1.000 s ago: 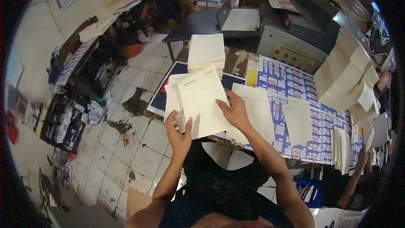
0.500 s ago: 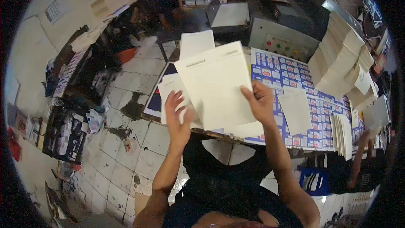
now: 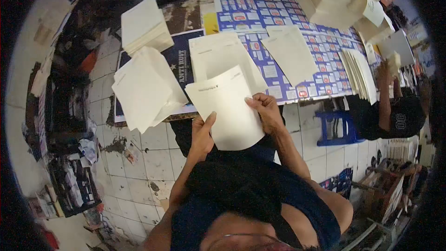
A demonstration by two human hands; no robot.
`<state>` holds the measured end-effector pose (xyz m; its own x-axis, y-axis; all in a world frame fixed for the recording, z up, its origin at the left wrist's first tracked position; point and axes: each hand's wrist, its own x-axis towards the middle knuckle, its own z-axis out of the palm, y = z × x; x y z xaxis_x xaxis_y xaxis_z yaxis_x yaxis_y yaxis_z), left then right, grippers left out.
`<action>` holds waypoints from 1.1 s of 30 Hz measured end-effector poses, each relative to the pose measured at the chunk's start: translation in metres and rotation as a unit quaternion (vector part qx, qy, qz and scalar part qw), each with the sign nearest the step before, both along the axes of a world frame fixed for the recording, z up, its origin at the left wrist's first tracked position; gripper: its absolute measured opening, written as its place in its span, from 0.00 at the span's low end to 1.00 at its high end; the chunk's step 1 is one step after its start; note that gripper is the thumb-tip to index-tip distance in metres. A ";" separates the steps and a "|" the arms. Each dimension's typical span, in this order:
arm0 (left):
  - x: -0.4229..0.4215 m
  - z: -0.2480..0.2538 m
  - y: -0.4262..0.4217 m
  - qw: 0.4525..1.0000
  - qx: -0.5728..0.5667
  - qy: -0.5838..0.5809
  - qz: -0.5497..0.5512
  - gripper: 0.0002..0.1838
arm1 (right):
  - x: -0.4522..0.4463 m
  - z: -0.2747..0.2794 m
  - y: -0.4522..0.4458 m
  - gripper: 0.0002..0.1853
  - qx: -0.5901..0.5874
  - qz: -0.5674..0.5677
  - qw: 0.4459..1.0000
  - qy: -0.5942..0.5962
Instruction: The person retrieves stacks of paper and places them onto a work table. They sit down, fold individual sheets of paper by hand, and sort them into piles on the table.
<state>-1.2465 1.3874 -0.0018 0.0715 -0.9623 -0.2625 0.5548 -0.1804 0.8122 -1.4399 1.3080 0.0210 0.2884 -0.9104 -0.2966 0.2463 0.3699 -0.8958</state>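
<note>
A thin set of cream sheets [image 3: 227, 111] was held between two bare hands at the near edge of a worktable [image 3: 190, 15], bowed along its length, with small print across its top. Its left edge was pinched narrowly by the left hand [image 3: 203, 134], thumb laid on the paper's face; its right edge was clasped just as tightly by the right hand [image 3: 267, 111], set slightly higher. The fingers behind the paper were partly hidden. Directly beyond, overlapping pages [image 3: 220, 53] were spread on the table. To the left, a loose pile [image 3: 148, 88] was fanned over a dark poster [image 3: 181, 58] lettered "ANTI RUST," with a thick stack [image 3: 145, 24] placed behind it. On the right, a pair of overlapping papers [image 3: 292, 58] was laid on blue printed sheets [image 3: 278, 14], near a splayed bundle [image 3: 358, 75]. Farther right, a co-worker [image 3: 395, 116] was seen beside a blue stool [image 3: 335, 128].
</note>
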 end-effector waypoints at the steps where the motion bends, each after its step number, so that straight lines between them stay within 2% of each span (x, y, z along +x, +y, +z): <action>1: -0.003 -0.011 0.003 0.999 0.016 0.027 0.000 0.20 | -0.004 -0.011 0.007 0.09 0.026 0.001 0.999 -0.028; 3: -0.014 -0.007 0.009 0.995 0.051 0.080 0.009 0.23 | -0.008 -0.028 0.020 0.10 0.081 0.011 0.993 -0.086; 4: -0.020 -0.005 0.006 0.987 0.117 0.107 0.039 0.28 | -0.009 -0.035 0.023 0.12 0.091 0.046 0.991 -0.091; 7: -0.031 0.001 -0.003 0.971 0.131 0.198 0.018 0.29 | 0.004 -0.040 0.028 0.15 0.167 0.057 0.967 -0.181; 11: -0.022 -0.023 -0.003 0.967 0.005 0.253 -0.031 0.30 | 0.007 -0.037 0.025 0.15 0.164 0.038 0.971 -0.170; 12: -0.021 -0.023 -0.001 0.959 0.004 0.282 -0.005 0.26 | 0.007 -0.033 0.023 0.14 0.164 0.030 0.973 -0.159; 13: -0.019 -0.024 0.000 0.996 0.007 0.089 -0.016 0.24 | 0.005 -0.028 0.020 0.14 0.163 0.024 0.975 -0.148; 14: -0.016 -0.021 -0.002 0.994 0.011 -0.108 -0.026 0.23 | 0.004 -0.025 0.016 0.13 0.161 0.019 0.977 -0.138; 15: -0.013 -0.018 -0.005 0.953 0.017 -0.301 -0.038 0.22 | 0.003 -0.026 0.012 0.12 0.132 -0.008 0.986 -0.098; 17: -0.009 -0.015 -0.014 0.992 0.079 -0.083 0.049 0.18 | -0.001 -0.023 0.004 0.12 0.071 -0.060 0.996 -0.017; 19: -0.009 -0.006 -0.019 0.992 0.068 0.013 0.103 0.16 | -0.006 -0.010 -0.001 0.12 0.015 -0.061 0.997 0.035; 21: -0.015 0.014 -0.018 0.992 -0.003 -0.013 0.124 0.14 | -0.007 -0.003 -0.002 0.12 -0.025 -0.040 0.997 0.060; 23: -0.013 0.016 -0.020 0.987 -0.018 0.042 0.151 0.11 | -0.005 0.002 -0.003 0.11 -0.045 -0.050 0.996 0.063; 25: -0.006 0.000 -0.021 0.988 0.002 0.070 0.139 0.09 | -0.003 0.014 -0.005 0.12 -0.040 -0.050 0.995 0.076; 28: -0.001 -0.013 -0.019 0.993 0.023 0.020 0.115 0.06 | -0.013 0.002 -0.009 0.13 -0.091 -0.061 0.981 0.161; 31: -0.001 -0.025 -0.017 0.991 -0.029 0.050 0.117 0.05 | -0.014 0.002 -0.011 0.13 -0.202 -0.129 0.951 0.195; 33: -0.001 -0.022 -0.019 0.990 -0.015 0.042 0.130 0.07 | -0.016 0.008 -0.011 0.15 -0.202 -0.142 0.942 0.228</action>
<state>-1.2474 1.3682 -0.0242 0.2980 -0.9211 -0.2504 0.6447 0.0008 0.7644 -1.4560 1.2966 0.0287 -0.0560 -0.9968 0.0571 -0.1600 -0.0475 -0.9860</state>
